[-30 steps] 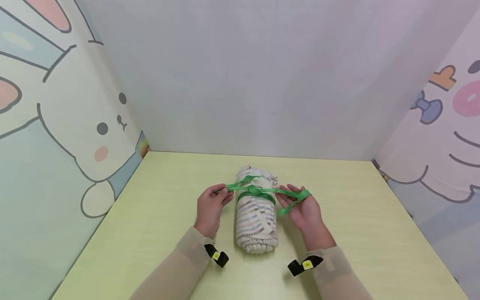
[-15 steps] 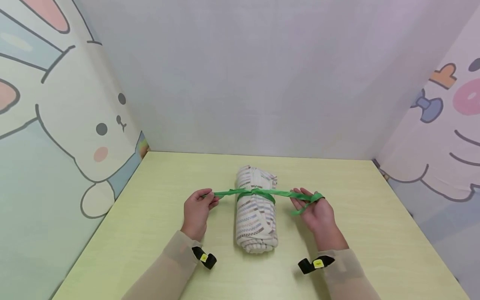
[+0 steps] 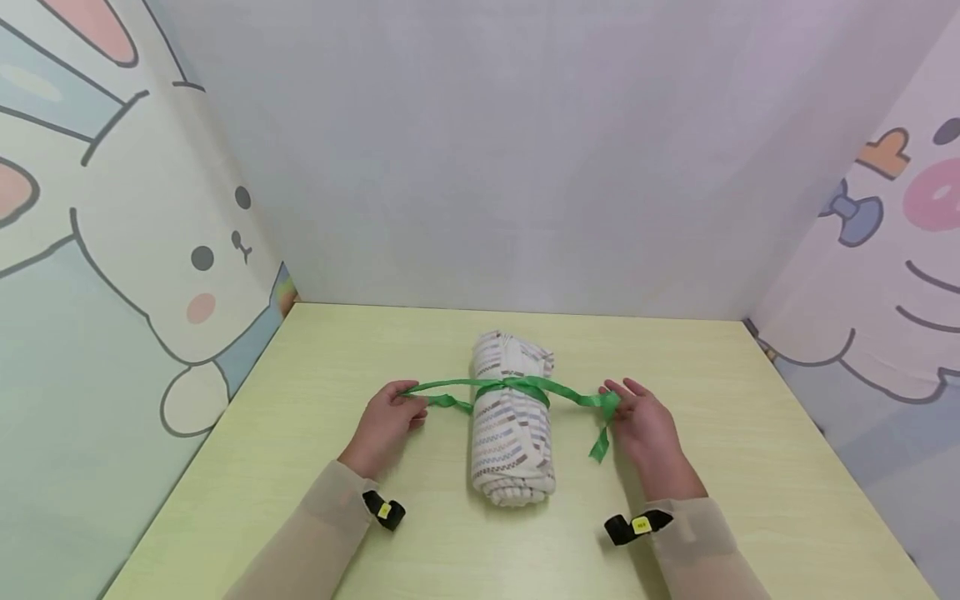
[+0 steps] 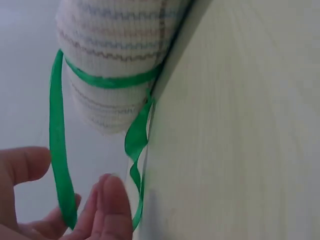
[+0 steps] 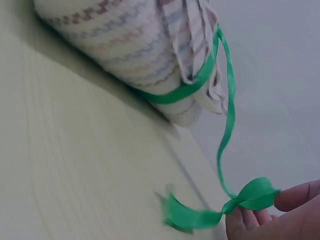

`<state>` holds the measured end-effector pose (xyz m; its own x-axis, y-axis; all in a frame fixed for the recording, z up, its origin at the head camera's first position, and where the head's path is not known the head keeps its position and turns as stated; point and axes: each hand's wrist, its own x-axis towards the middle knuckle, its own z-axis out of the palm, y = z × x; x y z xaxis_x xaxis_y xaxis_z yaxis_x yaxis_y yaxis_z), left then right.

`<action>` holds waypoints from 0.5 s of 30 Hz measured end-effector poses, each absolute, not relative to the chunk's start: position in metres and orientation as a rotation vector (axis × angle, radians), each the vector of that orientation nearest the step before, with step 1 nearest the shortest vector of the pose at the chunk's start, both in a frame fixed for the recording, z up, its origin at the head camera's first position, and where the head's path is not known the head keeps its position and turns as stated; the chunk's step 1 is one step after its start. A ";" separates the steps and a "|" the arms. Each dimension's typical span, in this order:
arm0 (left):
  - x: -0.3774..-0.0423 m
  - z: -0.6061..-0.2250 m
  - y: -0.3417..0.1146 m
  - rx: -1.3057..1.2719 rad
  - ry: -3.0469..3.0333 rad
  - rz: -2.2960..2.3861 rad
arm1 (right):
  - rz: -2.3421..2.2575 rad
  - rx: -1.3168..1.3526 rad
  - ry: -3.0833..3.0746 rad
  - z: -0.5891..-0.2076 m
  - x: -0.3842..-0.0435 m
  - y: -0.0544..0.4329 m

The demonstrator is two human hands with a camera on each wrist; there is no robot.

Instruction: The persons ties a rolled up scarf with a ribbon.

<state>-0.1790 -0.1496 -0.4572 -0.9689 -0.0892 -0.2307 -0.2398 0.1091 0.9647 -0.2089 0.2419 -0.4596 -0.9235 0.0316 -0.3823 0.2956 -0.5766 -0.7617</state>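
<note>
A rolled striped cloth [image 3: 513,442] lies on the table, its long side pointing away from me. Round its middle runs a green ribbon [image 3: 491,388], tied on top, with slack ends going out to both sides. My left hand [image 3: 386,425] is left of the roll; in the left wrist view its thumb [image 4: 27,165] stands apart from the fingers, and the ribbon passes loosely between them. On the other side, the ribbon's right end bends at the fingertips of my right hand [image 3: 648,429], its tail hanging down. The right wrist view has a ribbon loop [image 5: 257,195] against the relaxed thumb and fingers.
The pale yellow table [image 3: 750,467] stretches out on all sides of the roll. A plain light curtain [image 3: 517,167] closes off the back. Cartoon-printed panels [image 3: 150,233] stand along the left and right edges.
Both hands have moved outward from the roll, drawing the ribbon tight half a second ago. It now sags slack on both sides, and the right end has slid off the thumb to the fingertips.
</note>
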 end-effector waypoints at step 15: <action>-0.209 -0.406 -0.129 0.364 2.747 1.239 | -1.741 -0.111 2.571 -0.435 -0.218 0.201</action>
